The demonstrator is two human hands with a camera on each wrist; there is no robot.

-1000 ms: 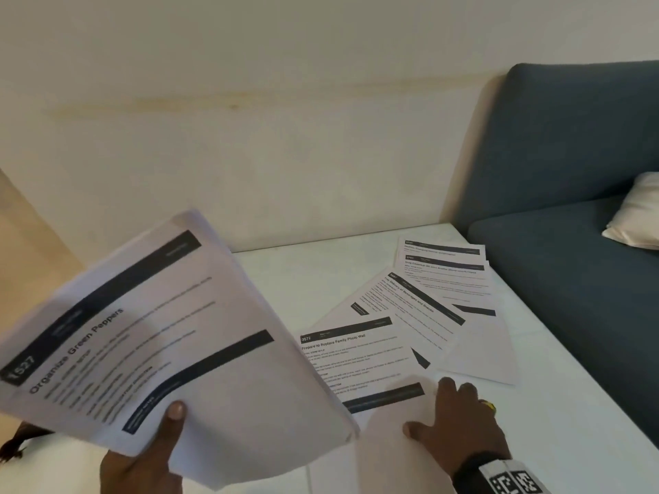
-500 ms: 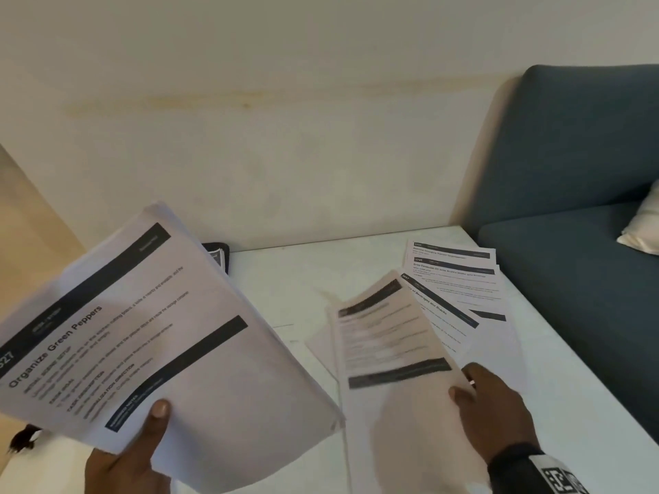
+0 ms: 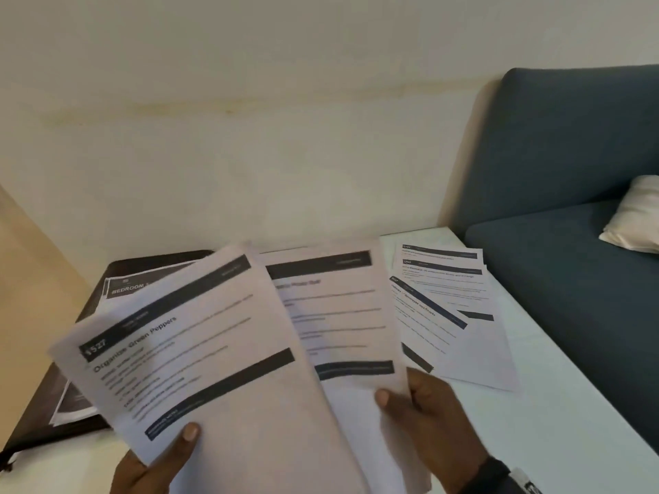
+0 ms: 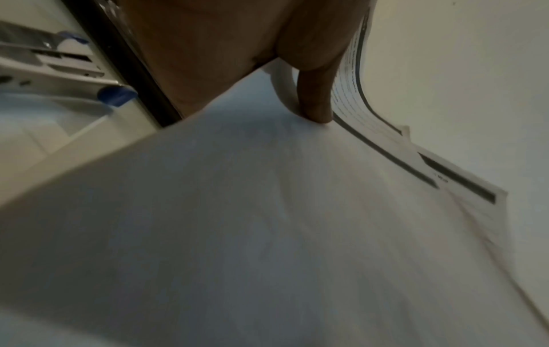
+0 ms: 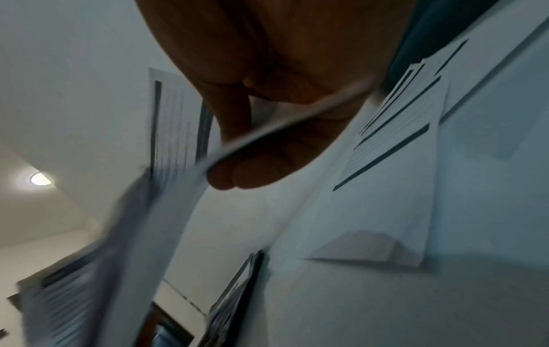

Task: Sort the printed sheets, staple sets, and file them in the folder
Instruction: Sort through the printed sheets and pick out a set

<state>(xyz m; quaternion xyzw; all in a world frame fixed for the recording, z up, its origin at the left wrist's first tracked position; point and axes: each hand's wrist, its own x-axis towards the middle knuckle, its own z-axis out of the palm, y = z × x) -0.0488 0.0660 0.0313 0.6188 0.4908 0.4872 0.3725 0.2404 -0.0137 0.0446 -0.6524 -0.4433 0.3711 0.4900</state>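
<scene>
- Sorting step, by the look of things: left hand (image 3: 149,468) gripping a white printed stack headed "Organize Green Peppers" (image 3: 185,351), thumb on top near the lower edge, raised above the white bench (image 3: 556,422).
- Right hand (image 3: 435,422) pinching a single white printed sheet with dark header bars (image 3: 335,315) by its near edge, tucked partly under the stack's right side.
- Both grips clenched on paper; the right wrist view shows thumb above and fingers (image 5: 252,173) below the sheet edge.
- Three more white printed sheets (image 3: 449,308) fanned flat on the far right of the bench, next to the blue sofa (image 3: 570,208).
- Dark folder (image 3: 42,418) lying open at the left of the bench, with printed pages on it, one reading "BEDROOM".
- No stapler clearly visible.
- To do well, probably: read the header before merging; slide the sheet in square with the stack; keep the pinch light to avoid creasing; tap edges flush on the bench before stapling.
</scene>
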